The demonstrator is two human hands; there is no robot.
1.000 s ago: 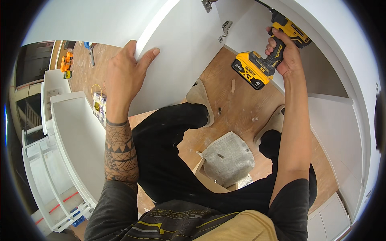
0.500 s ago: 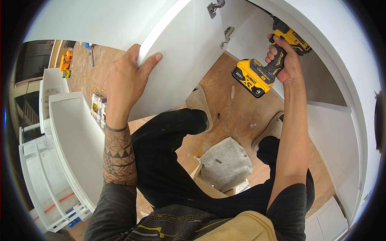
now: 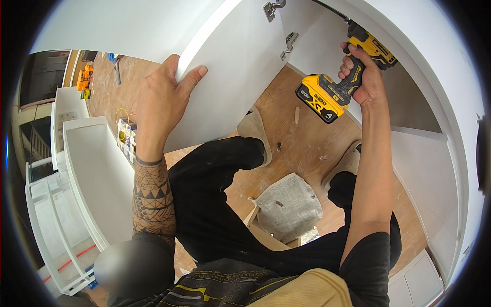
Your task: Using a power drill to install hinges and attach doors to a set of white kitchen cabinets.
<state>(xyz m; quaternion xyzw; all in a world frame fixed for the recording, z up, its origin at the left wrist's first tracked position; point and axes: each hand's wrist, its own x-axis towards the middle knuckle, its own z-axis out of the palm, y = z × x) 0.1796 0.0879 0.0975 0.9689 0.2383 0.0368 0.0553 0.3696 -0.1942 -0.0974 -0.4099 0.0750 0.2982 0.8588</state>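
My left hand [image 3: 164, 97] is closed round the edge of a white cabinet door [image 3: 225, 92], thumb on the face toward me and fingers hidden behind. Two metal hinges sit on this door: an upper hinge [image 3: 273, 9] near the top of the view and a lower hinge [image 3: 289, 46]. In my right hand [image 3: 367, 82] is a yellow and black cordless drill [image 3: 323, 98], gripped by its handle. Its long dark bit [image 3: 330, 9] points up and left inside the white cabinet [image 3: 429, 71]; where the tip meets anything is out of sight.
Between my legs stands a low seat covered in grey patterned cloth [image 3: 289, 207]. Scraps lie on the wooden floor [image 3: 286, 123]. White drawer boxes [image 3: 97, 174] stand at left, near a small printed box [image 3: 126, 135]. Farther off are orange tools [image 3: 84, 79] and a blue-and-grey tool [image 3: 116, 69].
Both hands keep nearly the same place and grip. A blurred round grey patch now covers part of my left sleeve at the lower left.
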